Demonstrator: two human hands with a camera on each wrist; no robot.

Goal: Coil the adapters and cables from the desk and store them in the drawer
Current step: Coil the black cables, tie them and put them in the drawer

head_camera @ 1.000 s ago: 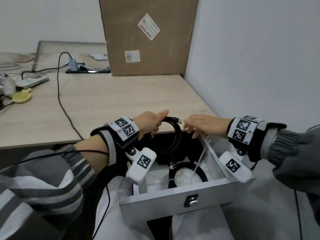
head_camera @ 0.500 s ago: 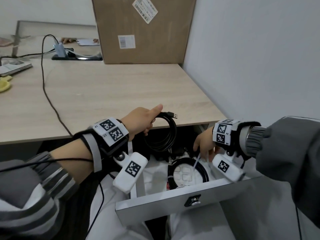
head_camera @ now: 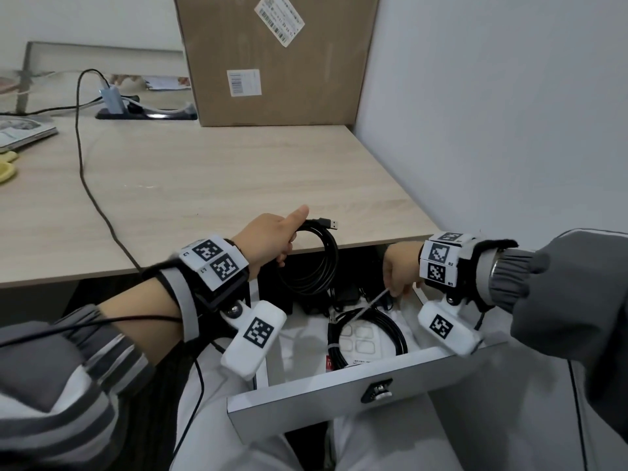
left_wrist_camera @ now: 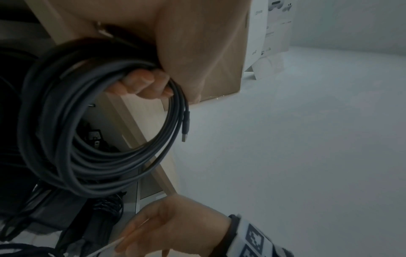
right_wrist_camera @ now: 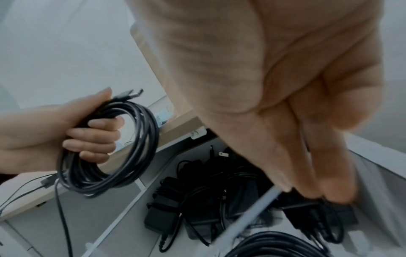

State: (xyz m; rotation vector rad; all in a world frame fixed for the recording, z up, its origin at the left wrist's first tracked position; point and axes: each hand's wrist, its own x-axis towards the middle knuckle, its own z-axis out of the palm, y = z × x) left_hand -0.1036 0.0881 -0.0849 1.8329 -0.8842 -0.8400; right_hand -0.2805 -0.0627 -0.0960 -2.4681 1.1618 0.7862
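drawer (head_camera: 339, 406) front right: coil (head_camera: 367, 334) | back: adapters (right_wrist_camera: 197, 208) | left: bare

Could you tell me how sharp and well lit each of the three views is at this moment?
Head view: evenly lit and sharp, straight edges bowed by the wide angle. Left wrist view: dim; the coiled cable is fairly clear, the right hand soft at the bottom. Right wrist view: the right hand's fingers are large and blurred, and the white tie is smeared; the left hand is clearer.
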